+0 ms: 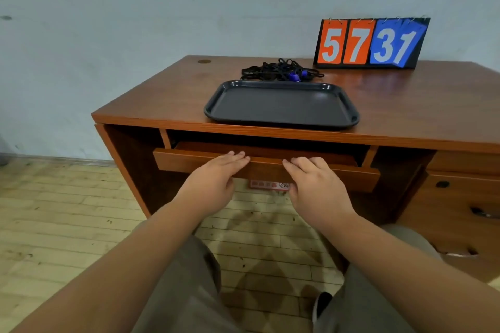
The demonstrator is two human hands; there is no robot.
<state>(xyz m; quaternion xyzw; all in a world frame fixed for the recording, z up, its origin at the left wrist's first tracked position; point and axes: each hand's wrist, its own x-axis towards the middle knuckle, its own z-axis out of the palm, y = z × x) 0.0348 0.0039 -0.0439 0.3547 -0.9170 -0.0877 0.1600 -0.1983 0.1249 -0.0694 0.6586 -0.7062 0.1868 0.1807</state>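
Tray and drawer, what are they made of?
The tray looks like dark plastic, smooth and slightly glossy: light glints along its moulded rim. The drawer looks like reddish-brown wood or wood-look laminate: grain streaks show, with a dull sheen.

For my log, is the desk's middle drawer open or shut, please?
Partly open: the drawer stands forward of the desk, a dark gap behind its front.

- The drawer (266,169) is wide and shallow, in reddish-brown wood grain with a long plain front panel.
- It sits at the centre of the frame, just under the front edge of the tabletop (162,94).
- It is slid partly out and lies level.
- Its inside is in shadow, so any contents cannot be told.
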